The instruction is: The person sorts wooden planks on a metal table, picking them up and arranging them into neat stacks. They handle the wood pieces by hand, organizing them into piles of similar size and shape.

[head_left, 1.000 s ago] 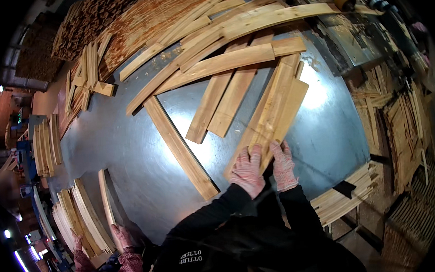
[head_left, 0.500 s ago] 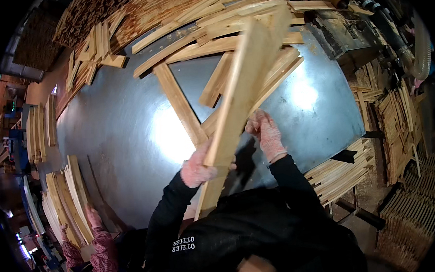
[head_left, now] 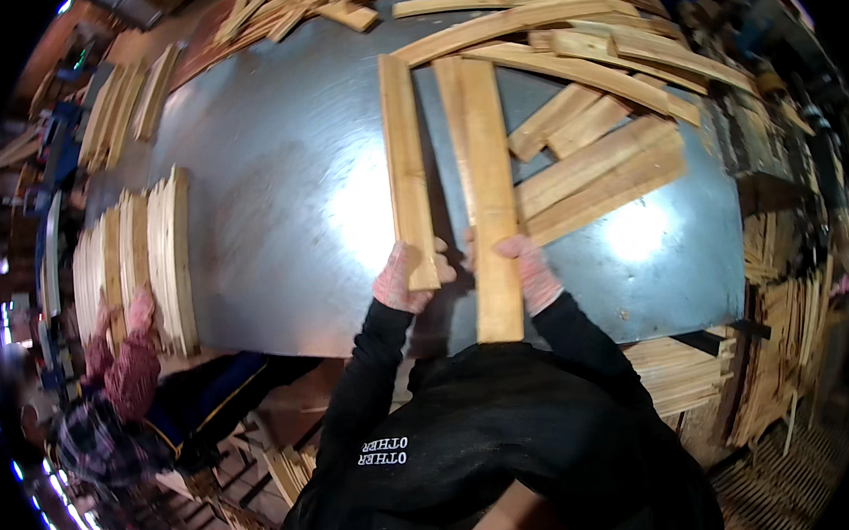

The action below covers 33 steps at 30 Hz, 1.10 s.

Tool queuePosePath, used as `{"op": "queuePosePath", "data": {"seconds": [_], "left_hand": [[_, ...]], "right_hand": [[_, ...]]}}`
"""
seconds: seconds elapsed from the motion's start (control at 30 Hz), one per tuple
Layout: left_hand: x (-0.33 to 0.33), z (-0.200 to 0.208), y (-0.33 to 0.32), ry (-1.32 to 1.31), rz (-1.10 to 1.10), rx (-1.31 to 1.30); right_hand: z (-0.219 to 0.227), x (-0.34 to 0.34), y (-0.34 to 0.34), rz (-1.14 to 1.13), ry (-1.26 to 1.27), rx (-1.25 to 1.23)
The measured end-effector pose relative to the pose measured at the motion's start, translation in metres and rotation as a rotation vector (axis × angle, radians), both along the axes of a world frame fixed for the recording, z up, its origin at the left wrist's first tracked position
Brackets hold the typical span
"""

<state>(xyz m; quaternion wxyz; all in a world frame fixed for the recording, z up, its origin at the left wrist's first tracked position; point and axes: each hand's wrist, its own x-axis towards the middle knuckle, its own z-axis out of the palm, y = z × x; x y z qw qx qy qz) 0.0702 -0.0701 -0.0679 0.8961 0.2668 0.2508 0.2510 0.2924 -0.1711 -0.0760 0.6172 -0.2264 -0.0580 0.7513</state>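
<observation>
My left hand [head_left: 411, 277], in a pinkish-white knit glove, is closed around the near end of a long wooden board [head_left: 405, 159]. A wider board [head_left: 490, 183] is gripped near its lower end by my right hand [head_left: 530, 270], gloved alike, thumb on top and fingertips at its left edge. Both boards point away from me over the metal table [head_left: 275, 196], roughly side by side with a gap between. A narrower wooden face [head_left: 453, 108] shows along the wider board's left; I cannot tell whether it is a separate piece.
Loose boards [head_left: 603, 171] lie right of my hands, and curved strips [head_left: 517, 24] cross the table's far side. At the left, another person's gloved hands [head_left: 139, 310] rest on a row of upright boards [head_left: 176, 261]. Stacked strips [head_left: 679, 376] sit below the table's right front edge.
My right hand has taken hold of the wider board. My left hand now grips a narrower board to its left. The view has shifted, and the table appears lower in the picture.
</observation>
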Motion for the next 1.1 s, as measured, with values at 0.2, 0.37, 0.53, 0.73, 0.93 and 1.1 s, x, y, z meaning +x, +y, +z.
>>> {"op": "queuePosePath", "data": {"seconds": [0.2,0.37,0.53,0.73,0.93,1.1], "left_hand": [[-0.026,-0.024,-0.05,-0.231,0.135,-0.424],[-0.021,-0.021,-0.043,0.62,-0.079,0.112],[-0.019,-0.009,-0.05,0.406,0.09,-0.24],[-0.009,-0.014,-0.053,0.47,-0.064,0.007],[-0.029,0.008,-0.051,0.388,0.078,0.109],[-0.066,0.015,-0.044,0.772,0.159,0.311]], "right_hand": [[-0.015,-0.011,0.018,-0.007,-0.631,-0.24],[0.026,-0.083,0.008,0.168,-1.705,-0.358],[-0.013,-0.058,0.024,0.416,-1.969,-0.046],[0.012,-0.018,0.101,0.092,-2.269,-0.428],[-0.013,-0.015,0.115,0.194,-2.293,-0.442],[0.007,-0.021,0.101,0.403,-2.357,-0.399]]}}
